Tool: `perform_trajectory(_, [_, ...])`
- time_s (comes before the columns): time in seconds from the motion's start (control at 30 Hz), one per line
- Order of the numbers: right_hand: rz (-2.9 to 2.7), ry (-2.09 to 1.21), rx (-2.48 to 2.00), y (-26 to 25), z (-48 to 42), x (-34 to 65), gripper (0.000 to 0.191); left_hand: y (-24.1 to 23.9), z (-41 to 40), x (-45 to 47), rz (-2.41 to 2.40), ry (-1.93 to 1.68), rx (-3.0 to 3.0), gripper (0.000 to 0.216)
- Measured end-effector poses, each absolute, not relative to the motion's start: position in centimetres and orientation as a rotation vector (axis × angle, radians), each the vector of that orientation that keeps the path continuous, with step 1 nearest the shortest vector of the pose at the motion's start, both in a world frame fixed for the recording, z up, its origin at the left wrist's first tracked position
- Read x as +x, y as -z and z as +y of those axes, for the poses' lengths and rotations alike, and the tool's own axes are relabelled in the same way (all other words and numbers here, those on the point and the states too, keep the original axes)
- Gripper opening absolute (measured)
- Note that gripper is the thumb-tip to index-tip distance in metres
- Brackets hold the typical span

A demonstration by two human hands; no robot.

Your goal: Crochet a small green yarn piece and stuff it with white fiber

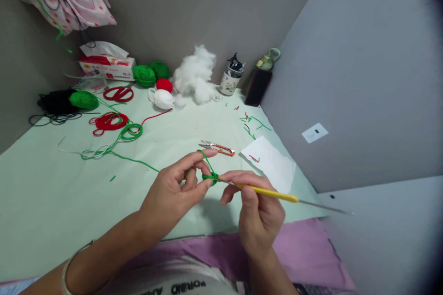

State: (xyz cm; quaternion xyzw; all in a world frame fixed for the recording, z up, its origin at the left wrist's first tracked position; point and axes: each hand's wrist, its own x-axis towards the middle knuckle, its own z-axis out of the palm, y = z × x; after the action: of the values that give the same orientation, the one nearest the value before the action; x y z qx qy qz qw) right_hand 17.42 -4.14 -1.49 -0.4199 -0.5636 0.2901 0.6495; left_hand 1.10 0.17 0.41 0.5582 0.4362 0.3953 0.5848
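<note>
Between the fingertips of my left hand (176, 186) is a small green crochet piece (213, 177). Green yarn (206, 160) loops up over the raised index finger and trails away to the left across the table. My right hand (261, 207) is closed around the yellow grip of a crochet hook (272, 193). The hook's metal tip meets the green piece, while its thin far end sticks out to the right. Just beyond my left fingers lie orange-handled thread snips (223, 149).
Loose red yarn (112, 121), red scissors (118, 94), a green yarn ball (144, 75) and a white yarn ball (163, 99) lie at the left and back. White stuffing (195, 73), a pen jar (230, 80) and a phone (259, 86) stand along the wall. White paper (273, 166) bears yarn scraps.
</note>
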Motion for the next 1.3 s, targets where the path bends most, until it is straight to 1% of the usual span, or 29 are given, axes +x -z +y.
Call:
perform_trajectory(0.13, [-1.406,-0.456,-0.937,2.0,-4.2,17.4,0.027,-0.4,0.2,1.2,1.008,-0.944,1.253,0.045])
perform_trajectory(0.33, [-1.38,-0.504,-0.855,2.0,-3.7,17.6,0.027,-0.2,0.3,1.0,0.982,-0.936,1.211,0.044])
perform_trajectory(0.5, [-1.586,-0.265,-0.879,2.5,-3.7,17.8,0.029,-0.3,0.0,1.3,1.01,-0.951,1.212,0.044])
perform_trajectory(0.57, [-1.628,-0.217,-0.871,2.6,-3.7,17.8,0.029,-0.3,-0.1,1.3,1.032,-0.964,1.214,0.043])
perform_trajectory(0.77, [-1.422,-0.395,-0.852,2.2,-3.6,17.5,0.027,-0.4,0.0,1.3,1.008,-0.966,1.243,0.045])
perform_trajectory(0.93, [-1.581,-0.294,-0.894,2.4,-3.6,17.9,0.025,-0.4,0.1,1.6,1.04,-0.977,1.229,0.042])
perform_trajectory(1.13, [-1.521,-0.323,-0.886,2.5,-3.5,17.9,0.026,-0.2,-0.2,1.5,1.068,-1.01,1.283,0.04])
perform_trajectory(1.2, [-1.577,-0.252,-0.908,2.6,-3.4,17.8,0.026,-0.1,-0.3,1.6,1.068,-1.022,1.276,0.039])
perform_trajectory(1.3, [-1.762,0.032,-1.019,3.2,-3.4,17.8,0.03,0.1,-0.2,1.9,0.999,-1.013,1.14,0.041])
